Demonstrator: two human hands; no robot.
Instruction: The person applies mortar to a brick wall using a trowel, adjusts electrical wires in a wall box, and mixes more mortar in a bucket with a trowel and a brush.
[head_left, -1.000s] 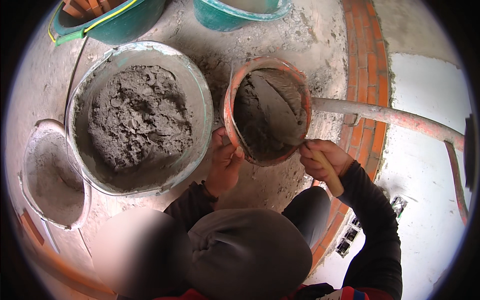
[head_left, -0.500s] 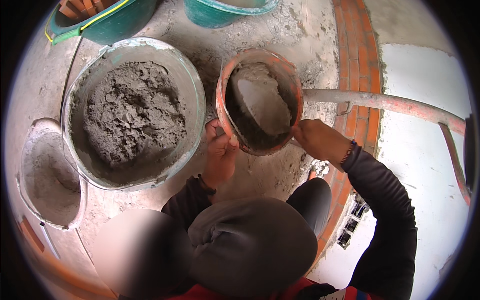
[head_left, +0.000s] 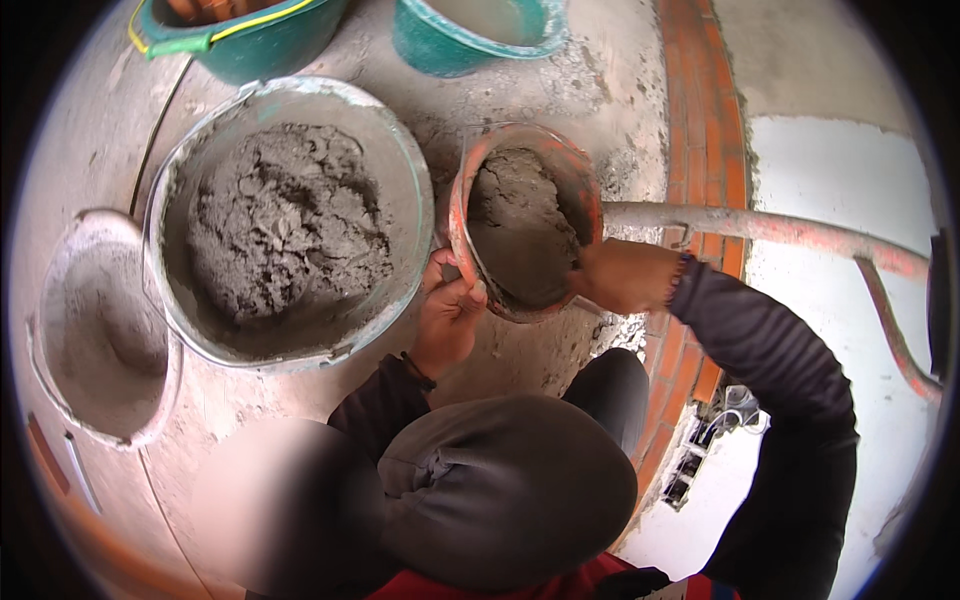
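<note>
A small orange bucket (head_left: 586, 168) with grey mortar (head_left: 518, 195) in it stands in front of me. My left hand (head_left: 447, 312) is closed on its near left rim, thumb on the outside. At the near right rim my right hand (head_left: 622, 276) is closed round a trowel, its handle mostly hidden by the fingers. The trowel's mortar-smeared blade (head_left: 525, 268) lies inside the bucket, against the mortar. To the left of my left hand stands a large pale bucket (head_left: 408, 150) holding a rough heap of mortar (head_left: 290, 220).
A smaller whitish bucket (head_left: 60, 275) stands far left. Behind are a green bucket (head_left: 270, 50) with brick pieces and a green basin (head_left: 440, 50). A reddish metal tube (head_left: 780, 228) crosses the brick edging (head_left: 706, 130) at right. A black socket strip (head_left: 686, 462) lies near my knee.
The trowel blade has shifted lower and flatter in the orange bucket, and my right hand has moved slightly with it. My left hand keeps the rim. The whole view has shifted slightly.
</note>
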